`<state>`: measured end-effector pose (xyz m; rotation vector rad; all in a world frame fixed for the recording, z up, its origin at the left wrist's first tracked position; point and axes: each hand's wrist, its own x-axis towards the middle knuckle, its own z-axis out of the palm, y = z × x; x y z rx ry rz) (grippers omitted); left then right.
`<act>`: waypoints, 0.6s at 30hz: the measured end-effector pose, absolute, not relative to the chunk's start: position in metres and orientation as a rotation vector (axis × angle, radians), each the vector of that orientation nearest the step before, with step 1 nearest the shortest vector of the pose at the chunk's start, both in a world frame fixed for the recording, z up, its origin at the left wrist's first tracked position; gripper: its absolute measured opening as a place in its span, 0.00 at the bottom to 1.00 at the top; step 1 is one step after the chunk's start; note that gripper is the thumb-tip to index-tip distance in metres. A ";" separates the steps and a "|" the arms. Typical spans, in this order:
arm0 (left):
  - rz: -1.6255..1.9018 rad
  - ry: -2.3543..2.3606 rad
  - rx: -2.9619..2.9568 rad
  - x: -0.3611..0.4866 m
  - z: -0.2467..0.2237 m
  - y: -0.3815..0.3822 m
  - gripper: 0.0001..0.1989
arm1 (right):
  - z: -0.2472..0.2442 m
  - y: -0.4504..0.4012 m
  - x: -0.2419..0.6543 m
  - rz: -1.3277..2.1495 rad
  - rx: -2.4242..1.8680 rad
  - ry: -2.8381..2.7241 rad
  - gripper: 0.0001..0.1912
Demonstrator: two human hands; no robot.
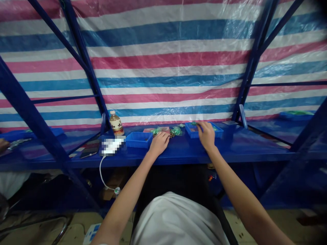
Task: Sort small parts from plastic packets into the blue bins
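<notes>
My left hand [159,142] lies palm down at a heap of small brownish parts [172,134], its fingers stretched out and slightly bent over the edge of the heap. Behind it are crumpled green plastic bags [176,130] and a pinkish sheet [148,130]. Over the right-hand blue tray [218,133] is my right hand [207,134], with the fingers drawn together near its left side. A bit of green material shows at those fingertips; what they hold is too small to make out. To the left of my left hand stands another blue tray [138,144] with a few tiny dark pieces inside.
A drink bottle [116,124] stands at the back left of the blue bench [184,154]. Near it lie a phone [90,150] and a blurred-out bright item with a white cable [101,172]. Blue metal posts [83,58] frame the place. Another person's hand [3,145] shows far left.
</notes>
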<state>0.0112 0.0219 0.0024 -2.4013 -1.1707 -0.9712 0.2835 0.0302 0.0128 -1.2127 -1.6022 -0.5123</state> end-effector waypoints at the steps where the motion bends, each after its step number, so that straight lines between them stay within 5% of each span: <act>1: -0.952 -1.173 -2.405 0.011 0.002 0.022 0.14 | 0.013 0.033 0.295 -0.554 -1.259 -1.560 0.17; 13: -0.900 -1.183 -2.470 0.010 -0.004 0.031 0.13 | 0.000 0.054 0.343 -0.557 -1.645 -1.350 0.23; 18: -0.895 -1.194 -2.477 0.010 -0.003 0.028 0.13 | 0.003 0.052 0.343 -0.462 -1.691 -1.395 0.17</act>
